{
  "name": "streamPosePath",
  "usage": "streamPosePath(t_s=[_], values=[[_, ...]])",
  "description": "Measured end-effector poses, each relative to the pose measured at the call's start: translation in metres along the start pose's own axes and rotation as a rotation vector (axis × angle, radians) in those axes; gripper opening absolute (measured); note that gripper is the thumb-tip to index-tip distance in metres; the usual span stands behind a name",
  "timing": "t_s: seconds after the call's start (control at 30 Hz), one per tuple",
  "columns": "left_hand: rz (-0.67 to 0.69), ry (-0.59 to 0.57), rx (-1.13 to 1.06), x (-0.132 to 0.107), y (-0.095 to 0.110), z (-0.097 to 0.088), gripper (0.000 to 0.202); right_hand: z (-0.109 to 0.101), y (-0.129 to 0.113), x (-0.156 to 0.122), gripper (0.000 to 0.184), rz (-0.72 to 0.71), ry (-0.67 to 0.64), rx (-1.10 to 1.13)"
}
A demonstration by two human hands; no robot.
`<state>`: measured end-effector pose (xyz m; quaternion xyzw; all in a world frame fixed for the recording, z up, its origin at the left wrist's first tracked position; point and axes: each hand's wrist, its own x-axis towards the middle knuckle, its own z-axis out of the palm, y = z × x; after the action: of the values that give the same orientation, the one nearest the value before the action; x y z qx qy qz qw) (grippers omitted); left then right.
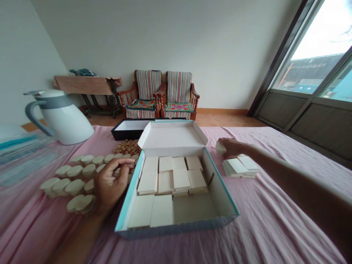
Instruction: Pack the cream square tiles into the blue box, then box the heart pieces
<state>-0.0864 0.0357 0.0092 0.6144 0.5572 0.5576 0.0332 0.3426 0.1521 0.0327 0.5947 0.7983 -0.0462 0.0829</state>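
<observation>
An open cardboard box (220, 187) with a teal rim sits before me on the pink cloth, its lid flap raised at the back. Several pale square wooden tiles (173, 179) lie flat inside it. My left hand (110, 185) rests on the cloth by the box's left wall, fingers curled loosely, holding nothing that I can see. Stacks of pale round wooden discs (73, 176) lie around it. My right hand (231, 146) reaches to the right of the box and closes on a pale wooden piece (220, 146), just behind a small pile of square tiles (240, 167).
A white jug (66, 117) with a grey handle stands at the back left. A black tray (129, 129) lies behind the box, with a heap of small brown beads (128, 147) in front of it. Two striped chairs (165, 95) and a window (319, 69) stand beyond the table.
</observation>
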Motion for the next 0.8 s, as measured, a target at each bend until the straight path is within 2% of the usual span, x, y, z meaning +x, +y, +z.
streamPosePath(t_s=[0.1,0.2,0.3,0.37,0.47,0.57,0.67,0.8], values=[[0.018,-0.009,-0.010,-0.001,-0.001,0.000,0.016,-0.026,-0.002,-0.012,0.052,0.059,0.112,-0.032],[0.016,-0.030,-0.042,-0.002,0.000,0.000,0.017,-0.061,-0.019,-0.034,0.045,0.074,0.193,-0.049],[0.022,-0.031,-0.062,-0.002,0.004,-0.001,0.017,-0.091,-0.060,-0.065,0.040,-0.018,0.247,-0.029],[0.031,-0.020,-0.071,-0.002,0.007,-0.002,0.017,-0.100,-0.097,-0.086,0.039,-0.107,0.185,0.021],[0.049,-0.017,-0.100,-0.002,0.011,-0.002,0.018,-0.099,-0.150,-0.111,0.035,-0.266,-0.029,0.124],[0.058,-0.012,-0.116,-0.003,0.014,-0.001,0.017,-0.088,-0.185,-0.120,0.031,-0.363,-0.205,0.154],[0.073,0.002,-0.121,-0.003,0.015,-0.001,0.017,-0.079,-0.202,-0.115,0.035,-0.394,-0.280,0.122],[0.099,0.025,-0.148,-0.002,0.017,-0.002,0.018,-0.074,-0.212,-0.105,0.040,-0.393,-0.348,0.084]])
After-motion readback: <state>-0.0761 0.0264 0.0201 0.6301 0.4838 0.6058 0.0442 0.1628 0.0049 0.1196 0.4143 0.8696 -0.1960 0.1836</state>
